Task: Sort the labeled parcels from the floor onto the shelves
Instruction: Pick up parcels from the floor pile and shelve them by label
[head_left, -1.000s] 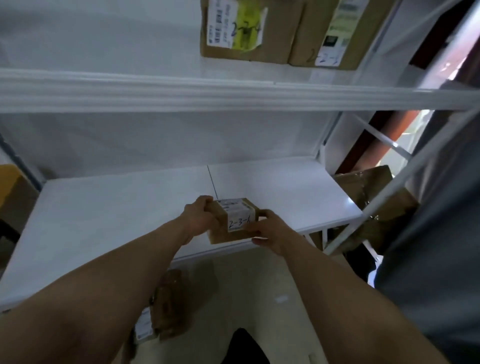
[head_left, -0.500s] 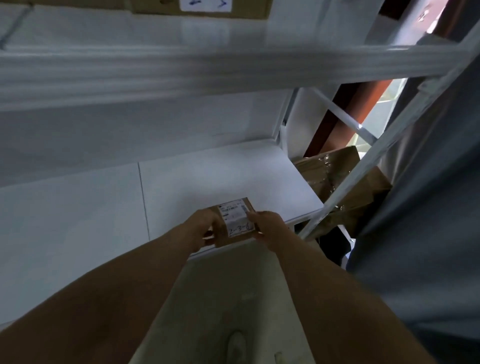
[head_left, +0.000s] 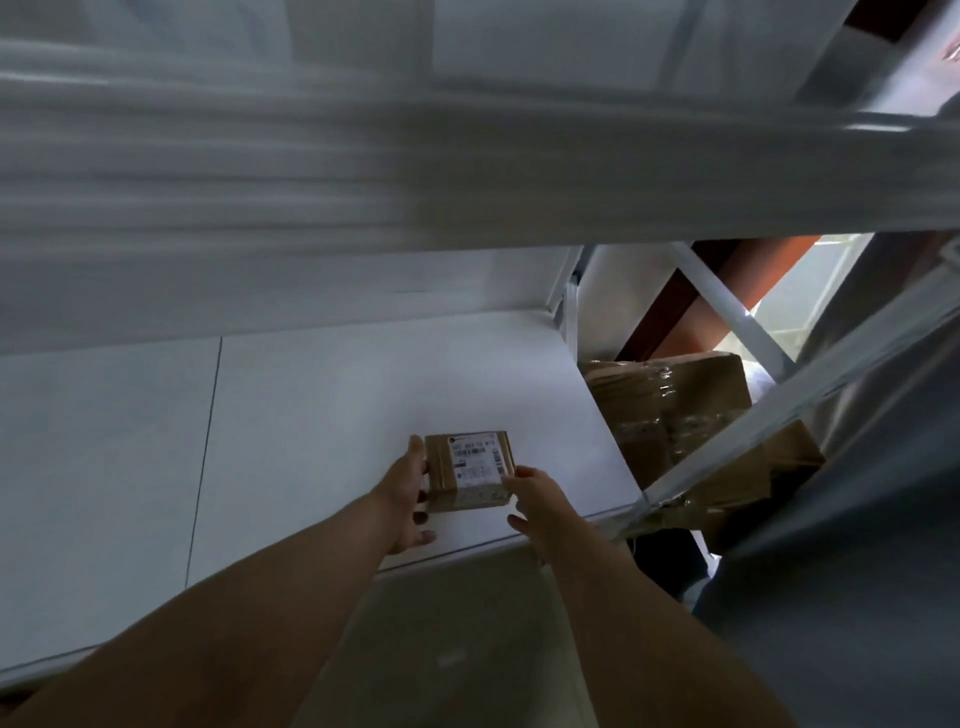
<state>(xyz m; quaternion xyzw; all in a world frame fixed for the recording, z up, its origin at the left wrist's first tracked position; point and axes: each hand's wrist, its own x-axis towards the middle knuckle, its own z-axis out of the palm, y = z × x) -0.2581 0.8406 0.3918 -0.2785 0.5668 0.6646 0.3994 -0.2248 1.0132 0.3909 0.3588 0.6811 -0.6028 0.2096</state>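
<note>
A white shelf (head_left: 311, 415) filled most of the view. The blurred front rail of the upper shelf (head_left: 467, 171) ran across the top, and bare floor (head_left: 457, 649) showed below the near edge. Taped cardboard boxes (head_left: 670, 405) stood just past the shelf's right end, behind a slanting white post (head_left: 779, 410). Both forearms reached forward from the bottom of the view. The left hand (head_left: 402, 493) cupped the left side of the parcel (head_left: 467, 473), one digit straight along that side and the other fingers (head_left: 422, 517) curled round its near left corner. The right hand (head_left: 540, 499) was relaxed, its fingertips touching the near right corner, thumb apart. The parcel seemed to lie flat on the shelf, near the front edge and toward the right end, with open shelf behind it and far to its left. Its white label (head_left: 478, 457) faced up.
</note>
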